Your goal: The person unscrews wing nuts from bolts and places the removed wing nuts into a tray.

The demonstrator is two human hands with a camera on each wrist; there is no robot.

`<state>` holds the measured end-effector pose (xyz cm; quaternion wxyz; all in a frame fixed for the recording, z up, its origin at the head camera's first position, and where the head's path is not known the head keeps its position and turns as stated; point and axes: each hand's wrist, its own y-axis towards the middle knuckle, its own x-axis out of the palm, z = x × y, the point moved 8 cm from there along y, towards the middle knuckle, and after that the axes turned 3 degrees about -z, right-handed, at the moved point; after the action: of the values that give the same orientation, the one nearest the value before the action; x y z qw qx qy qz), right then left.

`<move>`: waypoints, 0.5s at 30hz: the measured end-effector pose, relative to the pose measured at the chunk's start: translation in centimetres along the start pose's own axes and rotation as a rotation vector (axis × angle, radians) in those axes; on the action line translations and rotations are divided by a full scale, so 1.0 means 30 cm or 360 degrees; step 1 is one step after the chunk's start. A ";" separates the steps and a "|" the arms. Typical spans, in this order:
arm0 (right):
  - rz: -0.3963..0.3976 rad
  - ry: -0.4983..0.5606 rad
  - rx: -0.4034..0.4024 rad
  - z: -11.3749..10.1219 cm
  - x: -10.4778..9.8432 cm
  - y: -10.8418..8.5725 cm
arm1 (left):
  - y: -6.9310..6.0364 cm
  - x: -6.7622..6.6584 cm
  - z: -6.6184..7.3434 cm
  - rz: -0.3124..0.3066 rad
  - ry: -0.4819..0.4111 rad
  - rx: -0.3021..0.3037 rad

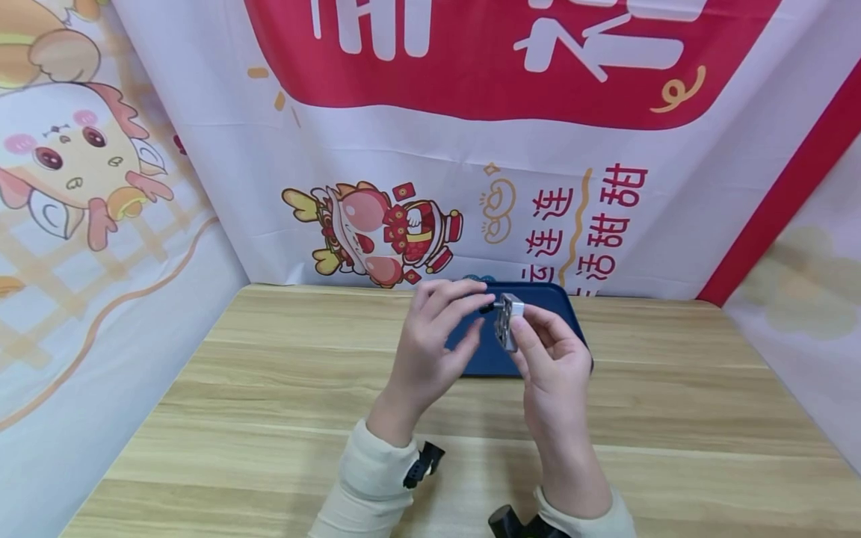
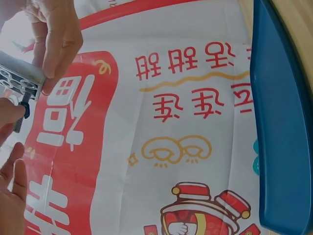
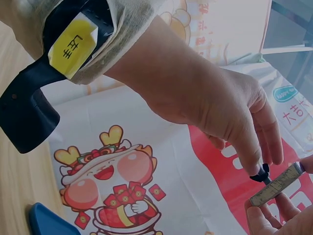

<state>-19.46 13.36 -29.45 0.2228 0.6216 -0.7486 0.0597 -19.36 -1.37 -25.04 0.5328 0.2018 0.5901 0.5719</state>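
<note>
My right hand (image 1: pixel 554 373) pinches a small silvery metal block (image 1: pixel 509 317) between thumb and fingers, above the blue tray. A threaded bolt (image 2: pixel 18 125) sticks out of the block's side facing my left hand. On the bolt sits a black wing nut (image 3: pixel 262 173), close to the block. My left hand (image 1: pixel 425 344) is beside it, one fingertip touching the wing nut, the thumb held apart from it. Cut-out shapes or holes show on the block's face in the left wrist view; their detail is too small to tell.
The blue tray (image 1: pixel 487 362) lies on the wooden table (image 1: pixel 303 396) against the back cloth (image 1: pixel 262 224), partly covered by both hands. Printed cloths also hang at the left and right. Black straps with camera mounts (image 3: pixel 34 117) sit on both wrists.
</note>
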 end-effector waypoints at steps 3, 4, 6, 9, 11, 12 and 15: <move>0.0000 -0.0004 0.0000 -0.001 0.000 0.000 | 0.000 0.000 0.008 0.0001 0.0081 0.0055; -0.0001 -0.0006 0.0001 -0.001 0.000 -0.001 | -0.001 0.001 0.008 -0.0002 0.0094 0.0060; -0.0005 -0.0009 0.0004 -0.001 0.001 -0.002 | -0.001 0.002 0.007 -0.0005 0.0100 0.0058; -0.0013 -0.0012 0.0003 -0.002 0.003 -0.003 | -0.001 0.003 0.003 0.0004 0.0076 0.0043; -0.0015 -0.0011 0.0000 -0.003 0.004 -0.003 | -0.001 0.003 0.000 0.0008 0.0048 0.0031; -0.0015 -0.0008 -0.0002 -0.003 0.005 -0.003 | 0.000 0.004 -0.002 0.0007 0.0032 0.0023; -0.0015 0.0004 -0.0001 -0.002 0.006 -0.002 | -0.002 0.008 -0.012 -0.0001 -0.0032 -0.0019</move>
<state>-19.42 13.22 -29.35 0.2243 0.6249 -0.7454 0.0592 -19.74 -1.35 -25.26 0.5402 0.2041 0.5813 0.5732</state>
